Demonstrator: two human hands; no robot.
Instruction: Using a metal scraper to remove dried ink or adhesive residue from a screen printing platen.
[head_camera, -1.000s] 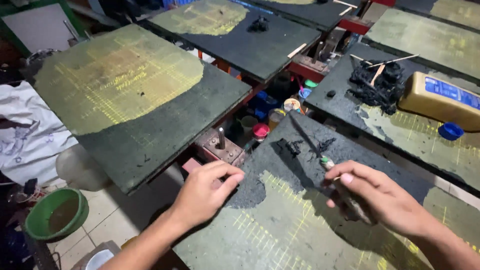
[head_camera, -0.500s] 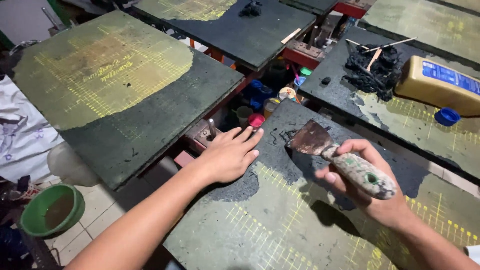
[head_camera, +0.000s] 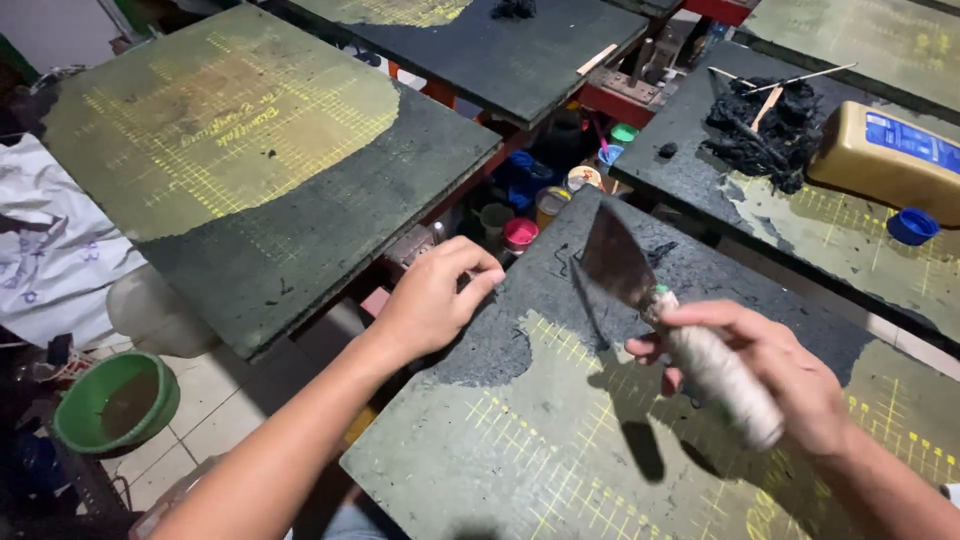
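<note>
Dark print board (head_camera: 600, 430), right hand (head_camera: 770, 375) fingers gripping scraper (head_camera: 660, 310), left hand (head_camera: 432, 300) loosely curled, yellow jug (head_camera: 885, 160) behind

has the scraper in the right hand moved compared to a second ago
Yes. The scraper was flat on the near board; now the right hand holds it lifted, blade toward the paint pots.

From my feed I see dark, stained work boards (head_camera: 270, 170) fanned around a hub at about one o'clock, their tops faded yellow-green with grid lines. In the gap between them sit small paint jars (head_camera: 520, 232) with coloured lids. At ten o'clock a white cloth (head_camera: 50, 250) lies crumpled. At eight o'clock a green bowl (head_camera: 115, 400) rests on the pale tiled floor (head_camera: 215, 400). At two o'clock a tan jug (head_camera: 885, 160) lies beside a blue cap (head_camera: 912, 226) and a black clump (head_camera: 765, 125).
</note>
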